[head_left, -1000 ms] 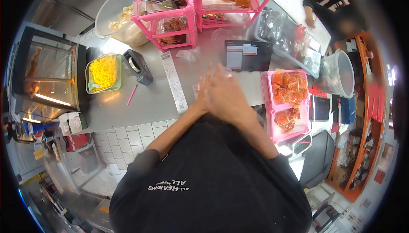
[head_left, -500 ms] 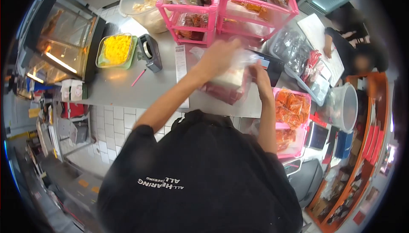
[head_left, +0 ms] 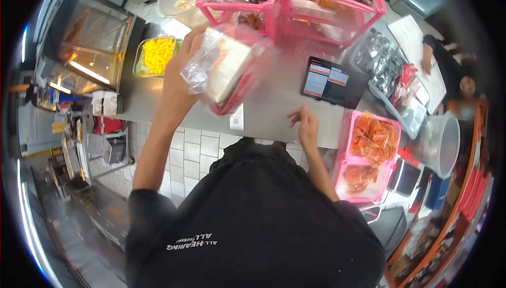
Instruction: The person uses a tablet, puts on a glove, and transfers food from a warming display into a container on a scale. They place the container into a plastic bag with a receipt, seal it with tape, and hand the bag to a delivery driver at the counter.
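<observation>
My left hand point(head_left: 182, 72) is closed on the gathered top of a clear plastic bag point(head_left: 240, 74). Inside the bag are something white and flat on top and something red or pink below; motion blur hides what they are. The bag hangs tilted over the steel counter point(head_left: 271, 116). My right hand point(head_left: 307, 125) hovers near the counter's front edge with its fingers apart and nothing in them. Beyond it lies a tablet point(head_left: 326, 81) with a lit screen. A printed paper slip point(head_left: 237, 119) sticks out below the bag.
Pink racks point(head_left: 332, 6) of packets stand at the back. A tub of yellow food point(head_left: 158, 56) sits left, beside a heated glass cabinet point(head_left: 95, 40). At right are a pink basket of orange packets point(head_left: 374, 138), a clear bucket point(head_left: 441, 143) and another person's hand point(head_left: 426, 65) on papers.
The bag has moved left and up in my left hand. My right hand has come off it and drawn back toward me. The tablet's screen is now uncovered.
</observation>
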`<state>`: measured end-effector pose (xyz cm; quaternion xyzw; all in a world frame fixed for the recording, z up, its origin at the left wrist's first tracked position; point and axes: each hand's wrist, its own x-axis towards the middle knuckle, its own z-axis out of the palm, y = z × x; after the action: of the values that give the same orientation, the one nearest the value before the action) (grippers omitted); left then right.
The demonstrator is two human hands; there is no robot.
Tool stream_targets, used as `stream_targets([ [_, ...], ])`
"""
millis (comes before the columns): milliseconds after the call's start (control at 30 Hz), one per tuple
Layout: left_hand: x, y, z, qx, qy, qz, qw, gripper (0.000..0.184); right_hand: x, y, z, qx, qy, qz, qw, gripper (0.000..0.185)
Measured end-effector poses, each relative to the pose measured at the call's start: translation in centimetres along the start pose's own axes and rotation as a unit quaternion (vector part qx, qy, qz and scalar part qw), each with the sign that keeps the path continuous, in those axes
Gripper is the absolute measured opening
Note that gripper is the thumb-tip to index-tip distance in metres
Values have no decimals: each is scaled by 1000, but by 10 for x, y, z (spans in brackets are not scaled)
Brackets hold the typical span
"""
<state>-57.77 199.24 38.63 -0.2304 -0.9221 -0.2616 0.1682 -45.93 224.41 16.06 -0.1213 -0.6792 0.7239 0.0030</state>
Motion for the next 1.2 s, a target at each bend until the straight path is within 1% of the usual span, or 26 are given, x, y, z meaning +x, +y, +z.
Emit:
stream_targets([
  [33, -8, -10, -1, -21, -41, -49, 998, 32, 10, 1, -10, 6, 22, -10, 1000, 56],
  [100, -29, -66, 12, 83, -29, 116, 989, 32, 15, -1, -21, 9, 75, -16, 997, 54],
  [167, -49, -104, 24, 37, -73, 134, 988, 33, 16, -10, -41, 1, 133, -64, 989, 49],
  [233, -71, -119, 46, -110, -124, 13, 986, 34, 11, -9, -58, -8, 187, -69, 980, 48],
  [300, -77, -112, 69, -149, -172, -3, 974, 33, -8, -10, -70, -20, 245, -67, 967, 47],
  [333, -83, -116, 84, -171, -188, 21, 967, 33, -16, -12, -73, -34, 260, -63, 963, 46],
  [400, -102, -143, 117, -142, -210, 71, 965, 34, -34, -11, -82, -53, 308, -49, 949, 45],
  [467, -122, -176, 151, -88, -144, 184, 968, 39, -62, 0, -96, -55, 329, -61, 941, 38],
  [500, -120, -158, 144, -190, -183, -20, 964, 41, -83, 3, -108, -61, 363, -51, 928, 38],
  [533, -119, -155, 149, -162, -114, 46, 979, 39, -102, 4, -120, -140, 427, -34, 893, 33],
  [567, -117, -152, 140, -65, -105, 117, 985, 30, -117, 6, -133, -217, 477, -15, 852, 29],
  [600, -122, -160, 139, 25, -49, 183, 982, 25, -140, 24, -160, -236, 523, 1, 819, 22],
  [633, -129, -163, 136, 19, -54, 189, 980, 25, -161, 23, -177, -248, 578, 34, 777, 21],
  [667, -134, -165, 135, 17, -83, 138, 987, 26, -180, 22, -193, -257, 629, 65, 731, 20],
  [700, -136, -163, 135, 17, -113, 86, 990, 28, -200, 22, -209, -314, 677, 53, 664, 17],
  [733, -137, -156, 135, 13, -114, 90, 989, 28, -224, 27, -230, -351, 704, 30, 617, 17],
  [800, -138, -140, 135, -76, -65, -14, 995, 28, -266, 19, -262, -415, 710, 106, 559, 18],
  [833, -139, -136, 134, -76, -68, -10, 995, 28, -287, 25, -279, -412, 712, 109, 558, 18],
  [900, -140, -133, 133, -105, -52, -34, 993, 29, -314, 51, -313, -393, 588, 385, 593, 18],
  [933, -138, -131, 133, -107, -51, -31, 992, 29, -314, 63, -325, -354, 568, 428, 608, 19],
  [967, -136, -129, 131, -108, -59, -39, 992, 29, -314, 78, -329, -355, 570, 426, 606, 19],
  [1033, -139, -128, 134, -109, -63, -52, 991, 28, -301, 92, -333, -408, 624, 364, 558, 17],
  [1100, -140, -138, 136, -139, -69, -73, 985, 28, -300, 97, -333, -380, 629, 376, 563, 16],
  [1133, -139, -138, 134, -137, -70, -72, 985, 28, -300, 106, -337, -385, 643, 367, 551, 16],
  [1167, -138, -137, 132, -115, -83, -78, 987, 28, -300, 114, -341, -390, 656, 355, 540, 15],
  [1200, -136, -135, 131, -93, -94, -84, 988, 29, -300, 108, -338, -390, 655, 354, 542, 15],
])
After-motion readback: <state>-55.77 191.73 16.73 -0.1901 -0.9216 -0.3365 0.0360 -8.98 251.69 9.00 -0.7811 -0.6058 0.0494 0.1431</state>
